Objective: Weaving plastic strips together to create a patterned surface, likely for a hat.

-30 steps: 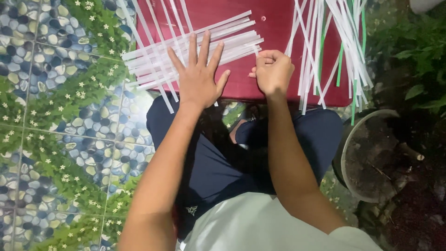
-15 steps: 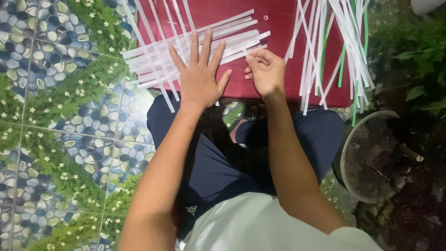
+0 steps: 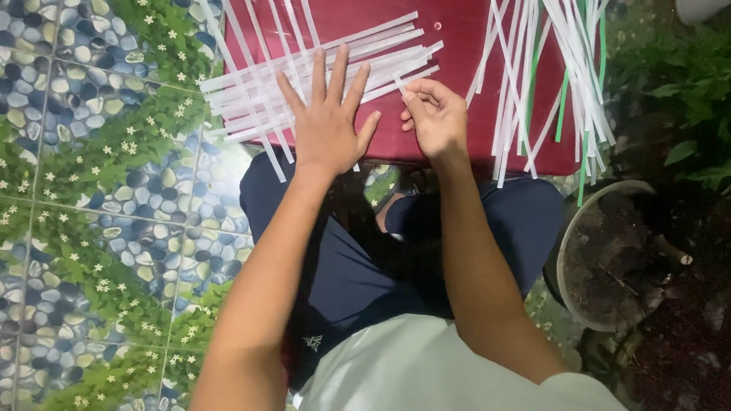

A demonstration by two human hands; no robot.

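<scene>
Under the flat, spread left hand [image 3: 329, 125], white strips [image 3: 251, 91] on the red worktop [image 3: 457, 53] are partly hidden; right hand [image 3: 435, 116] pinches one strip's end, loose strips [image 3: 533, 76] beside it.

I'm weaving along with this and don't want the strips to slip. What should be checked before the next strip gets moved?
1. Left hand flat on the white strips: ok.
2. Right hand pinching a strip end: ok; grip firmness cannot tell.
3. Woven strips lying on the red tabletop: ok.
4. Spare strip bundle apart from both hands: ok.
5. Strip ends even at the left: not ok, staggered.
</scene>
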